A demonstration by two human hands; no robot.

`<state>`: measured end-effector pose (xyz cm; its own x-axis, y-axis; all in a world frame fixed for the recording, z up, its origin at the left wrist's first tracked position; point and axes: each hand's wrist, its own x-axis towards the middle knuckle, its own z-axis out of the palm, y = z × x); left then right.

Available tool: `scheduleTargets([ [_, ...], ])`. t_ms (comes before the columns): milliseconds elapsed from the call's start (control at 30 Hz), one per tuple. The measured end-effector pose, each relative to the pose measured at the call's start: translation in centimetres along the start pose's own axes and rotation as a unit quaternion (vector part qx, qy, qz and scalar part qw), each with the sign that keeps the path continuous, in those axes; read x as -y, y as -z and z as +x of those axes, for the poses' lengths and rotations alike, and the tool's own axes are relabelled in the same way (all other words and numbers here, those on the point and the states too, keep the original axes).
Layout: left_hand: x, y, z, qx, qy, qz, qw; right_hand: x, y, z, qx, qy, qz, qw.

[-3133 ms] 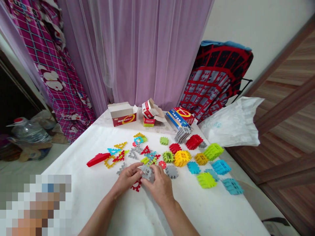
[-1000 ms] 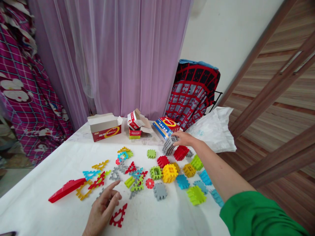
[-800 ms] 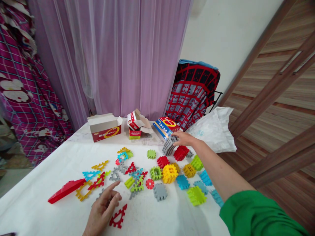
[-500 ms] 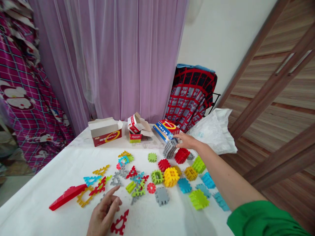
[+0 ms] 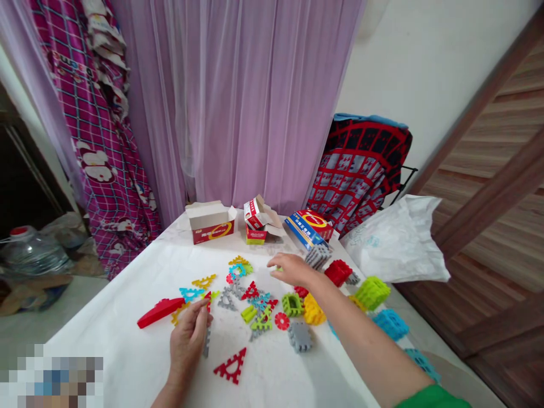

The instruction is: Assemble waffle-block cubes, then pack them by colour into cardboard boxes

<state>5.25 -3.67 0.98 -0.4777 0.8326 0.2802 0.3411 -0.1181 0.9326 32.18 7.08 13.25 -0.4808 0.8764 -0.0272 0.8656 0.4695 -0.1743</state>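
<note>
Many coloured toothed plastic pieces lie on the white table. My right hand (image 5: 291,268) is closed over a small light green square piece (image 5: 279,268), left of the grey stack (image 5: 318,257). My left hand (image 5: 191,328) is low over the left part of the pieces, its fingers bent together beside a red triangle (image 5: 208,300); whether it grips anything is unclear. A grey piece (image 5: 207,341) shows just right of that hand. Nearer the front lies another red triangle (image 5: 232,367). The green open cube (image 5: 292,305) and yellow cube (image 5: 313,310) are below my right wrist.
Open cardboard boxes (image 5: 212,232) and a blue-red box (image 5: 306,229) stand along the table's back. A white bag (image 5: 395,241) is at the right. A long red piece (image 5: 160,312) lies left of my left hand.
My right hand has moved left from the grey stack to the light green square piece. My left hand has reached forward to the left-hand pieces, its fingers closer together. The view has swung left.
</note>
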Motion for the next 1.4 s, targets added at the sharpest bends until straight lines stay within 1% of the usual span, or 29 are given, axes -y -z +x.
scheduleTargets([
  [100,0.9,-0.1,0.3,0.038,0.016,-0.030,0.999,3.4,-2.5,2.2,0.030,-0.024,0.015,0.999],
  [233,1.1,-0.2,0.7,0.022,0.064,-0.074,0.995,6.5,-5.1,3.6,0.041,-0.032,0.024,0.998],
  [300,0.8,-0.3,0.8,0.018,0.084,-0.086,0.993,7.5,-6.2,3.9,0.032,-0.052,0.029,0.998],
  [400,0.3,-0.3,0.9,0.024,0.094,-0.093,0.991,8.3,-7.6,4.0,0.018,-0.080,0.033,0.996],
  [500,0.2,-0.4,0.9,0.019,0.096,-0.099,0.990,8.7,-8.7,3.5,0.012,-0.077,0.037,0.996],
  [633,0.4,-0.4,0.8,0.015,0.103,-0.104,0.989,8.6,-9.3,1.9,-0.009,-0.028,0.065,0.997],
  [700,0.4,-0.4,0.8,0.017,0.102,-0.105,0.989,8.2,-9.1,1.4,0.002,-0.030,0.066,0.997],
  [767,0.3,-0.4,0.7,0.016,0.102,-0.104,0.989,7.6,-8.6,1.3,0.004,-0.066,0.055,0.996],
  [833,0.3,-0.4,0.7,0.014,0.102,-0.102,0.989,6.7,-8.0,2.0,-0.010,-0.118,0.044,0.992],
  [933,0.3,-0.5,0.7,0.015,0.100,-0.102,0.990,5.3,-7.3,3.8,-0.027,-0.191,0.031,0.981],
  [1033,0.4,-0.6,0.7,0.013,0.099,-0.105,0.989,4.5,-7.3,5.7,-0.011,-0.244,0.027,0.969],
  [1133,0.5,-0.6,0.7,0.010,0.100,-0.103,0.990,4.2,-7.7,7.0,0.004,-0.262,0.033,0.964],
  [1200,0.5,-0.7,0.7,0.014,0.100,-0.099,0.990,4.3,-8.2,7.6,0.003,-0.266,0.043,0.963],
  [1300,0.5,-0.6,0.7,0.023,0.098,-0.090,0.991,4.3,-8.7,8.0,-0.010,-0.280,0.065,0.958],
  [1400,0.6,-0.5,0.8,0.029,0.097,-0.078,0.992,4.5,-9.0,7.8,-0.039,-0.294,0.096,0.950],
])
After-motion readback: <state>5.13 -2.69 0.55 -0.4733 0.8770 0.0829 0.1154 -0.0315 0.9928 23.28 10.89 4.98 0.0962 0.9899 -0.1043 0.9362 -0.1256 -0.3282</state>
